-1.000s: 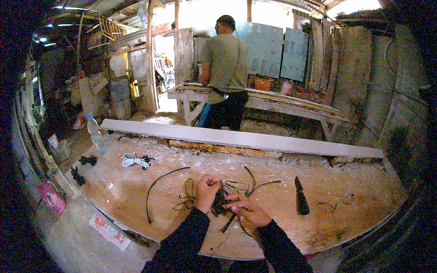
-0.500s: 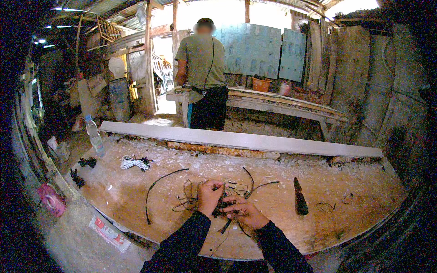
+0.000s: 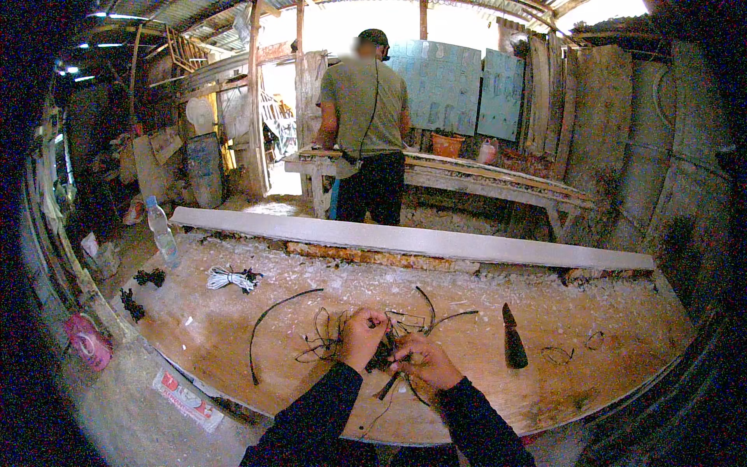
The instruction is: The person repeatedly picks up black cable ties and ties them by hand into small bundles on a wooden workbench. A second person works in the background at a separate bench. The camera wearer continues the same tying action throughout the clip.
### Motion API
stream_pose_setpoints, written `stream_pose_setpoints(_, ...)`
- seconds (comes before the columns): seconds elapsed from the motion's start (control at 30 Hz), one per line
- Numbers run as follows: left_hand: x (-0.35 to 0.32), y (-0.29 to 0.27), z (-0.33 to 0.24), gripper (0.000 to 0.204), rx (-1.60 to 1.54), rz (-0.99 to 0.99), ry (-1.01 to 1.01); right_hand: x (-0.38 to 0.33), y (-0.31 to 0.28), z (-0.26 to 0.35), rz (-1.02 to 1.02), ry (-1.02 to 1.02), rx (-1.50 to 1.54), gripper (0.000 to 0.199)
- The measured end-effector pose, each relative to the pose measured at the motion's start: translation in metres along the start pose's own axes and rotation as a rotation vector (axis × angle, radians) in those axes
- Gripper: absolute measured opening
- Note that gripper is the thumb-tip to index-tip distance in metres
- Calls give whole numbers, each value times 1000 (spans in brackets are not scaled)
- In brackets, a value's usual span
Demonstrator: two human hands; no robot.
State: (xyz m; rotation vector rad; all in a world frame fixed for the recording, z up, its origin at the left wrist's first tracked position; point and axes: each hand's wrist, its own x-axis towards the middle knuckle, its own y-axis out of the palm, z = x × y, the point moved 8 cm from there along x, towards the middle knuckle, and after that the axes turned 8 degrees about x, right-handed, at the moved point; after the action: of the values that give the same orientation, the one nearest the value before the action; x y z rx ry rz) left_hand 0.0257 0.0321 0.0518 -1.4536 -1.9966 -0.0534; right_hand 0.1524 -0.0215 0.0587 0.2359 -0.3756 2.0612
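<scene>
Close together over the middle of the wooden table, both my hands work at a dark tangle of thin black cord. My left hand is closed, thumb and fingers pinching a strand of the black cord. Just beside it, my right hand has bent fingers pinching at the same tangle. Loose loops of thin black wire spread left of my left hand. Thicker black cord ends stick out beyond my right hand. The exact spot between the fingertips is partly hidden.
A knife lies to the right, a curved black cord to the left. Farther left are a white cord bundle, black clumps and a plastic bottle. A long pale board edges the far side. Another person stands beyond.
My right hand's fingers have curled in more tightly at the tangle, and my left hand has shifted slightly right. The other person has moved a little to the right and turned.
</scene>
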Motion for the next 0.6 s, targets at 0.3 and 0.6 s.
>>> stream_pose_setpoints(0.3,-4,13,-4,6,-168,148,14,1,-10,2,-145,-48,80,10)
stream_pose_setpoints(0.6,-23,52,-11,14,-231,645,47,-6,-77,-42,-632,-19,-3,7)
